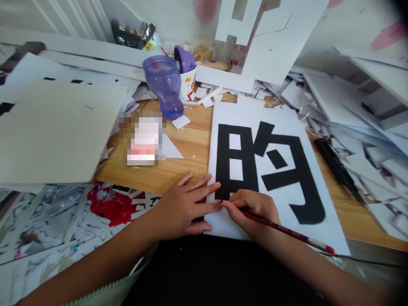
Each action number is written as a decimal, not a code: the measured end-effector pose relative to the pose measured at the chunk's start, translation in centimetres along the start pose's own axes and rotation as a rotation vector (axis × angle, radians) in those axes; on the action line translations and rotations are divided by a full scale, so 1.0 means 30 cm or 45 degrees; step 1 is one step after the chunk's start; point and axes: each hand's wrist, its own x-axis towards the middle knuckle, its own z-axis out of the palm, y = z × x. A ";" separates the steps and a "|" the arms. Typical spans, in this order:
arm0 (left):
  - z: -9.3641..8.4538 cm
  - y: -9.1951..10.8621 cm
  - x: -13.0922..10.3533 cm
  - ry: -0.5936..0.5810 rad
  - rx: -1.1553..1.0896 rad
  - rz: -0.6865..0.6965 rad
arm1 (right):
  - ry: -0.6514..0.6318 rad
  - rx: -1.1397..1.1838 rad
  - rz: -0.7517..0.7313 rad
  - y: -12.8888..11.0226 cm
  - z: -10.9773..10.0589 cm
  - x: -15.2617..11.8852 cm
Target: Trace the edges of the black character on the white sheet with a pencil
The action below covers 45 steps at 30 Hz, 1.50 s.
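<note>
My right hand (pixel 253 208) is closed around a dark red pencil (pixel 287 231), its tip at the lower left corner of a black cut-out Chinese character (pixel 237 168). The character lies flat on a white sheet (pixel 274 106) at the table's front edge. My left hand (pixel 188 204) rests palm down with fingers spread across the sheet's left edge, its fingertips touching the lower left corner of the black shape. The pencil's tip is partly hidden between the two hands.
A phone (pixel 143 140), blurred out, and a purple translucent cup (pixel 165 85) stand left of the sheet. Large white boards (pixel 60 127) lie at left. A black-handled tool (pixel 338 168) and piled white offcuts (pixel 372 165) are at right. Scraps (pixel 63 225) cover the floor.
</note>
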 end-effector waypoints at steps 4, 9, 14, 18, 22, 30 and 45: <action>0.002 0.000 -0.001 0.000 0.002 -0.006 | 0.013 -0.003 -0.017 0.001 -0.002 -0.004; -0.003 0.001 0.001 0.001 0.005 -0.003 | 0.021 -0.052 0.006 0.004 -0.011 -0.011; -0.007 0.002 0.006 0.001 0.001 -0.010 | 0.051 -0.072 0.094 0.000 -0.032 -0.022; -0.006 0.002 0.005 0.033 -0.024 -0.020 | 0.060 -0.077 0.167 0.003 -0.051 -0.034; -0.006 0.001 0.003 0.038 -0.024 -0.022 | 0.065 -0.127 0.238 0.016 -0.060 -0.044; -0.005 0.002 0.004 0.031 -0.022 -0.026 | 0.189 -0.052 0.234 0.017 -0.056 -0.039; -0.016 0.007 0.007 0.015 0.015 -0.019 | 0.145 -0.037 0.188 0.025 -0.050 -0.037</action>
